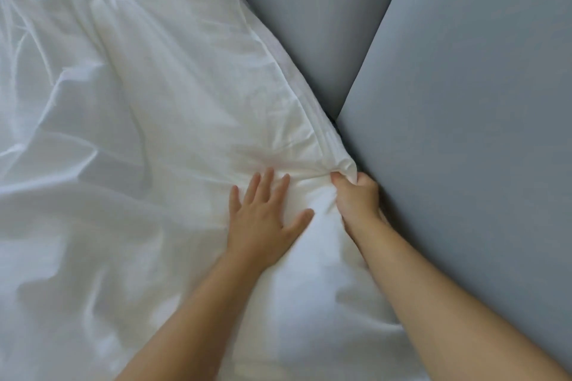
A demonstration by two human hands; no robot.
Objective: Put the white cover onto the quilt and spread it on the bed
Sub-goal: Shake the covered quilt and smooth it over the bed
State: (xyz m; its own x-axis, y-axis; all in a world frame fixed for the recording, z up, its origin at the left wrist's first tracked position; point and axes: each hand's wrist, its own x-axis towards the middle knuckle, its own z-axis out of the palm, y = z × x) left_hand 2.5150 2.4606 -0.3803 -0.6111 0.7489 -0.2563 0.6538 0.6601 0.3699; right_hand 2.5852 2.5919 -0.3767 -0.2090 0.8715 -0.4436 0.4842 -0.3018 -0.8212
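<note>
While the right hand (pixel 356 198) gripped a corner of the white cover (pixel 154 133) beside the grey wall (pixel 464 102) and the left hand (pixel 263 219) pressed it flat, fingers (pixel 266 179) spread, a steady outward pull seemed wisest.

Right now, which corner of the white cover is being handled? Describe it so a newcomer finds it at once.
Find where the two grey panels meet. The white cover lies left of them, and its corner sits below that seam. It is the only bunched, pleated tip, pinched by the right hand.
</note>
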